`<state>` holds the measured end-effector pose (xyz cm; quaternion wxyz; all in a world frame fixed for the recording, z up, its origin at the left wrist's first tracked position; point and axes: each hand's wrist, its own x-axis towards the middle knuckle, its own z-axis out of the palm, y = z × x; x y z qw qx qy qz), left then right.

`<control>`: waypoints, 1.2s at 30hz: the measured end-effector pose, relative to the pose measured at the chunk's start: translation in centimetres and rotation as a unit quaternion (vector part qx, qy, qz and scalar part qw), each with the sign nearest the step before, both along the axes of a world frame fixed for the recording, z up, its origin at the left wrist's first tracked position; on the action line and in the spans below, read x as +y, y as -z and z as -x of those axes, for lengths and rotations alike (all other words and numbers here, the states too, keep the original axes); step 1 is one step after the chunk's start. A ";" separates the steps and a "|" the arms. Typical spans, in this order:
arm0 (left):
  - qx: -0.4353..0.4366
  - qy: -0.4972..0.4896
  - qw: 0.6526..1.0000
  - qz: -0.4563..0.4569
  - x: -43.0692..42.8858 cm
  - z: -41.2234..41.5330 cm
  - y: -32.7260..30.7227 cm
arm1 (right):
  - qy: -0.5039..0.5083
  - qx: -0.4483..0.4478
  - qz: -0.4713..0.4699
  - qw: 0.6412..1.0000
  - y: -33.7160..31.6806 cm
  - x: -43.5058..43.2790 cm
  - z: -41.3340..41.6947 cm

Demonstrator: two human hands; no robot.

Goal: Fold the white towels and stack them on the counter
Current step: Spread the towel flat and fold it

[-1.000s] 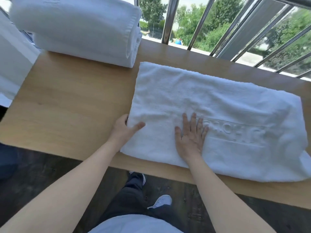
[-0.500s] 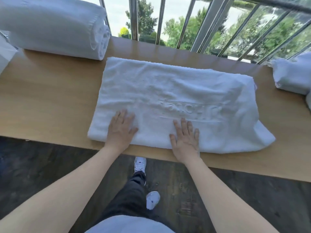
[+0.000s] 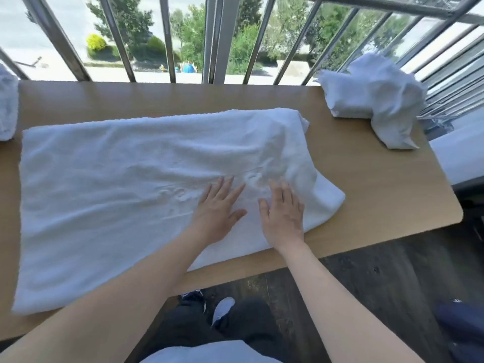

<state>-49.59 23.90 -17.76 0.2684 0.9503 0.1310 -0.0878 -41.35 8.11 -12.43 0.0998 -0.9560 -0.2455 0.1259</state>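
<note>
Looking down on a smooth, light wooden counter (image 3: 379,184) with a rounded near-right corner. One large white terry towel (image 3: 110,205), thick and nubbly, lies across most of it as a long rectangle. It has soft wrinkles and a faint raised woven band through its middle. Its right end is rumpled, rounded and shows more than one layer.

Two bare hands lie palm down on the towel's right half, side by side and close together. The left hand (image 3: 218,213) has straight, spread fingers and grips nothing. The right hand (image 3: 284,216) lies the same way, flat against the cloth.

At the far right corner sits one crumpled heap (image 3: 374,100) of white cloth; whether it is one towel or several cannot be told. At the left edge, one more white terry roll (image 3: 7,108) shows, cut off by the frame. Grey metal bars (image 3: 217,38) stand behind the counter.
</note>
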 end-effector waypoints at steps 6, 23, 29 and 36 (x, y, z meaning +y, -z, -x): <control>-0.036 0.047 0.998 0.038 -1.3 -7.4 -2.1 | 0.072 -0.011 -0.038 0.997 0.1 -3.3 -6.5; -0.056 -0.038 0.991 -0.113 -5.3 -15.1 1.5 | 0.143 0.150 -0.125 0.970 3.1 -5.0 -17.0; -0.080 -0.066 0.991 -0.087 -5.3 -14.6 1.4 | 0.133 0.356 -0.156 0.912 1.1 -6.9 -20.7; -0.032 -0.100 0.988 -0.117 -5.9 -13.9 1.3 | 0.223 0.373 -0.312 0.845 0.5 -13.2 -22.0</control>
